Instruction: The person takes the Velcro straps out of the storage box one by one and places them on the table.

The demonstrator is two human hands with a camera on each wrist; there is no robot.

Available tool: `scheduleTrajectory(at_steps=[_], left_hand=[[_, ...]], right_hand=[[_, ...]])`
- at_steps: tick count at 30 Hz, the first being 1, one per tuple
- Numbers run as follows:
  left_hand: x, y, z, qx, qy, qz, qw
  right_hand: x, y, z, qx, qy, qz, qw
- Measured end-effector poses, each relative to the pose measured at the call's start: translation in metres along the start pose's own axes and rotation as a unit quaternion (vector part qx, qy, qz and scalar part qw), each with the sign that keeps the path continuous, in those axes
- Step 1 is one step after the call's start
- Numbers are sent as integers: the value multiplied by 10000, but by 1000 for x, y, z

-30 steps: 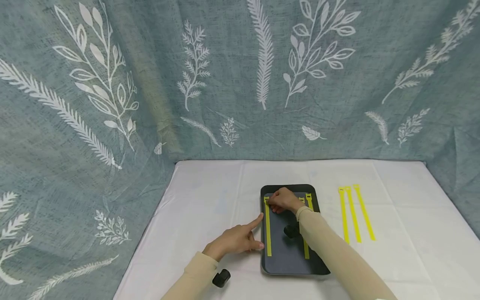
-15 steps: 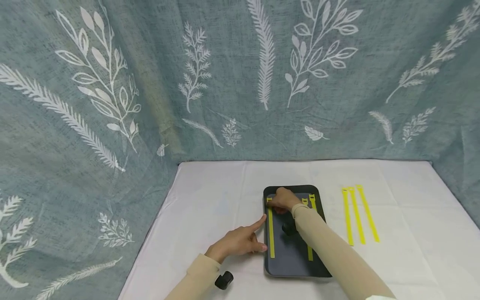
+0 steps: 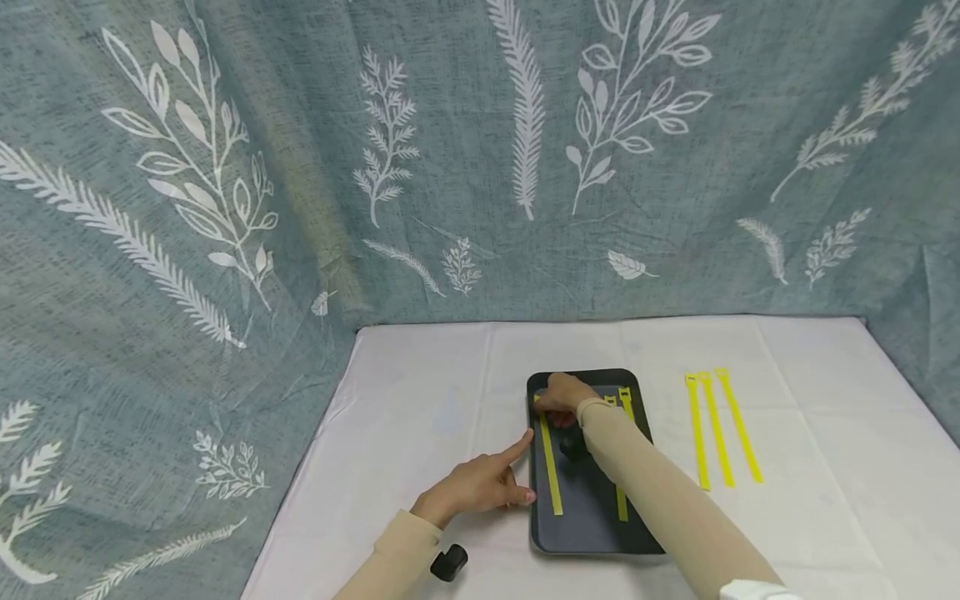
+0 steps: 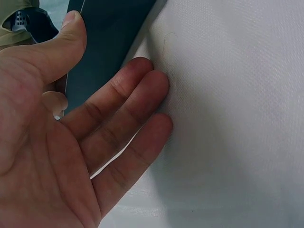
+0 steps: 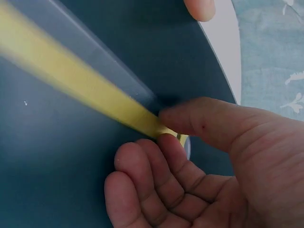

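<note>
A dark grey tray (image 3: 581, 533) lies on the table with yellow slotted-head cable straps inside. My right hand (image 3: 566, 400) is over the tray's far left part and pinches one yellow cable strap (image 3: 551, 475) near its head. In the right wrist view this cable strap (image 5: 90, 80) runs out, blurred, from between thumb and index finger. Two more yellow straps (image 3: 622, 504) lie along the tray's right side, partly hidden by my right forearm. My left hand (image 3: 476, 483) touches the tray's left rim with index finger and thumb; its other fingers (image 4: 135, 147) are loosely extended.
On the white-covered table (image 3: 420, 400), to the right of the tray, three yellow straps (image 3: 717, 433) lie side by side. A blue-grey curtain (image 3: 450, 167) with white leaf prints hangs behind the table and along its left.
The near end of the pinched cable strap has swung to the right, so it now slants in the tray. My right hand has barely moved; my left hand stays at the rim.
</note>
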State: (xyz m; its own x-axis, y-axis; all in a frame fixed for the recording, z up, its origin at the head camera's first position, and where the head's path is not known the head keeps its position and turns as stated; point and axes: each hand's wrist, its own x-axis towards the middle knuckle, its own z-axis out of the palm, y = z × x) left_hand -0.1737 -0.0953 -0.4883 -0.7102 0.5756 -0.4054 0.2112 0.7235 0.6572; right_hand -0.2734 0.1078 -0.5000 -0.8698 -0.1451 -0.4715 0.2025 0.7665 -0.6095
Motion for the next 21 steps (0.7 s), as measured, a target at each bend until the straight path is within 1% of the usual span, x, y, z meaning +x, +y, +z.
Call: scheduleTrajectory(at_steps=[4, 7, 10, 14, 18, 21], left_hand=[[1, -1, 0, -89, -21, 15, 10000], [1, -3, -1, -223, -72, 67, 9997], [1, -4, -1, -313, -118, 120, 9994], [1, -3, 0, -432, -143, 121, 9989], [1, -2, 2, -464, -146, 68, 9988], [0, -3, 2, -438, -143, 23, 9989]], right_hand=[[-2, 1, -5, 344, -148, -29, 9993], [-4, 5, -8, 805, -256, -39, 9964], [-7, 10, -9, 1299, -266, -32, 9912], [-9, 17, -7, 1703, -126, -76, 9853], [-11, 21, -2, 1908, 89, -138, 9815], [-13, 25, 2, 2239, 211, -228, 9741]])
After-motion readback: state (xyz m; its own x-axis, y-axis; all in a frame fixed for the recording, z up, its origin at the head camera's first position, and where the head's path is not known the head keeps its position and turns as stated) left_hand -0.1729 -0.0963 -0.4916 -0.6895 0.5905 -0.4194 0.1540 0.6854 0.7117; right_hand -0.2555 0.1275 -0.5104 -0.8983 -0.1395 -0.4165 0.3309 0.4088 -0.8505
